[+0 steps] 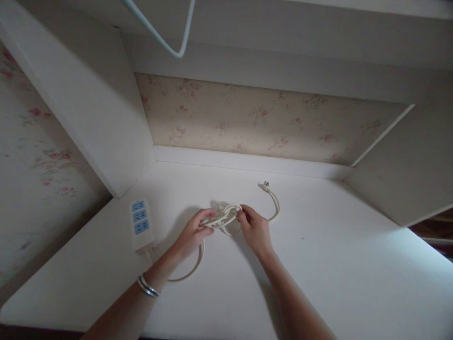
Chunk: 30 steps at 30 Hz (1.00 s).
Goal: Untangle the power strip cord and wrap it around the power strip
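A white power cord (225, 215) lies bunched in loops on the white desk top (336, 255). My left hand (194, 233) grips the left side of the bundle, fingers curled round the strands. My right hand (255, 230) pinches the right side of the same bundle. One end of the cord runs from under my left wrist to a white power strip (140, 223) with blue sockets, lying to the left. The other end curves right to a plug (265, 185) resting on the desk. A silver bracelet (147, 286) sits on my left wrist.
White side panels (106, 118) close the desk nook on the left and right. Floral wallpaper (269, 118) covers the back wall. A pale hanger (170, 38) dangles at the top.
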Each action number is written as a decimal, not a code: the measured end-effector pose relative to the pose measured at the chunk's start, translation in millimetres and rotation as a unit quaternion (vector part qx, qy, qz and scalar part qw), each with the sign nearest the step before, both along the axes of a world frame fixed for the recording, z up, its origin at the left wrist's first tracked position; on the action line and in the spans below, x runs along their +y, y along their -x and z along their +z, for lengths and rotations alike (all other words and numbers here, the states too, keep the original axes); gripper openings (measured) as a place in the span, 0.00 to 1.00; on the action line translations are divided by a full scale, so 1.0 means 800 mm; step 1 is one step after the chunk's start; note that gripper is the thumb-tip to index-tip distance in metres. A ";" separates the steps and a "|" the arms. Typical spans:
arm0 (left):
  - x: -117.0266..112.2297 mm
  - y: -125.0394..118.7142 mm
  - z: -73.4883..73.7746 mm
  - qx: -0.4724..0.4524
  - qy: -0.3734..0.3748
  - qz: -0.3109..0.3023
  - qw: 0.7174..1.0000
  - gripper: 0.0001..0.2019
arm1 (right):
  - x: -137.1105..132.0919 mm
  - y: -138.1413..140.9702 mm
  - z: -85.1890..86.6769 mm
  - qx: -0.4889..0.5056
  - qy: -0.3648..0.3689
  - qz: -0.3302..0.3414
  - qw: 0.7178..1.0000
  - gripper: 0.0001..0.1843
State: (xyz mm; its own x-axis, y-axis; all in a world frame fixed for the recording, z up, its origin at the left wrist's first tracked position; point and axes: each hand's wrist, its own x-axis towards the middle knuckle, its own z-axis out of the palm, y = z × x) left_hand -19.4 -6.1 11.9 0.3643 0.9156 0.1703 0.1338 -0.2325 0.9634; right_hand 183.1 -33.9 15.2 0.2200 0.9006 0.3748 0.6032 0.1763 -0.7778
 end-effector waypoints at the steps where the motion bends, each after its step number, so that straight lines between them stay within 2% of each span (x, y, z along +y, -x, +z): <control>1: -0.004 0.001 0.004 0.006 -0.019 -0.007 1.000 0.20 | -0.001 0.002 0.001 0.011 -0.002 0.004 1.000 0.15; 3: -0.009 0.002 0.009 0.042 -0.097 0.008 0.994 0.16 | -0.002 0.008 0.002 0.033 -0.009 0.020 0.999 0.16; 6: -0.013 -0.001 0.009 0.145 -0.238 0.050 0.959 0.12 | -0.004 0.017 0.003 0.052 -0.024 0.047 0.997 0.16; 8: -0.012 -0.004 0.005 0.198 -0.289 0.051 0.935 0.11 | -0.006 0.022 0.002 0.065 -0.033 0.062 0.995 0.16; 10: -0.010 -0.007 -0.001 0.211 -0.305 0.048 0.927 0.09 | -0.006 0.024 0.001 0.088 -0.028 0.077 0.993 0.16; 13: -0.008 -0.009 -0.006 0.185 -0.284 0.057 0.939 0.09 | -0.003 0.024 -0.004 0.142 -0.003 0.090 0.986 0.17; 15: -0.008 -0.007 -0.005 0.155 -0.249 0.058 0.954 0.10 | 0.001 0.021 -0.010 0.177 0.019 0.076 0.981 0.17; 18: -0.007 -0.003 0.003 0.113 -0.189 0.042 0.975 0.10 | 0.009 0.017 -0.019 0.220 0.055 0.047 0.973 0.17; 22: -0.006 0.003 0.017 0.066 -0.113 0.010 0.991 0.11 | 0.016 0.013 -0.027 0.262 0.076 0.044 0.961 0.15; 26: -0.008 0.006 0.022 -0.017 -0.031 -0.031 0.999 0.13 | 0.019 0.007 -0.027 0.252 0.083 0.021 0.964 0.14; 30: -0.009 0.009 0.015 -0.097 0.034 -0.053 0.993 0.23 | 0.019 -0.001 -0.025 0.221 0.092 0.010 0.971 0.13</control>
State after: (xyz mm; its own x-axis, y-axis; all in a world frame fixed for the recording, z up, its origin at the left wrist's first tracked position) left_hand -26.5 -13.4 24.2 0.4253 0.8856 0.1866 -0.0774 -0.1698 0.9824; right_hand 184.1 -18.8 -4.8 0.3055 0.9488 0.0809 0.2016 0.0186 -0.9793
